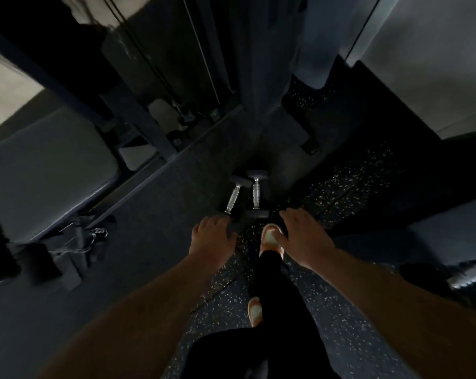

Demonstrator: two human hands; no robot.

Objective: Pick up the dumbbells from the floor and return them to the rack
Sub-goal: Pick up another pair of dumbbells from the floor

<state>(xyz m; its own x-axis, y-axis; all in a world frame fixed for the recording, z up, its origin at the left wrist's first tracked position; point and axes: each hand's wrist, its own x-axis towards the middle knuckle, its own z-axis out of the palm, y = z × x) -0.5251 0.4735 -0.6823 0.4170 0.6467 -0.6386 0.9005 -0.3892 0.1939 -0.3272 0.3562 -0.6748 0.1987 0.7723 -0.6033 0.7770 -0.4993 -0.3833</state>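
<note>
Two dumbbells with black heads and shiny metal handles lie side by side on the dark speckled floor, the left dumbbell [232,199] slightly angled, the right dumbbell [256,193] nearly straight. My left hand [212,239] hovers just short of the left one's near head, fingers apart and empty. My right hand [304,236] reaches down to the right of the pair, fingers spread and holding nothing. No rack is visible in this dim view.
A padded bench [48,176] lies at the left beside a cable machine frame [154,86]. Another padded seat [450,242] sits at the right. My forward foot in a light shoe [271,237] stands just behind the dumbbells. A wall panel [436,56] rises at upper right.
</note>
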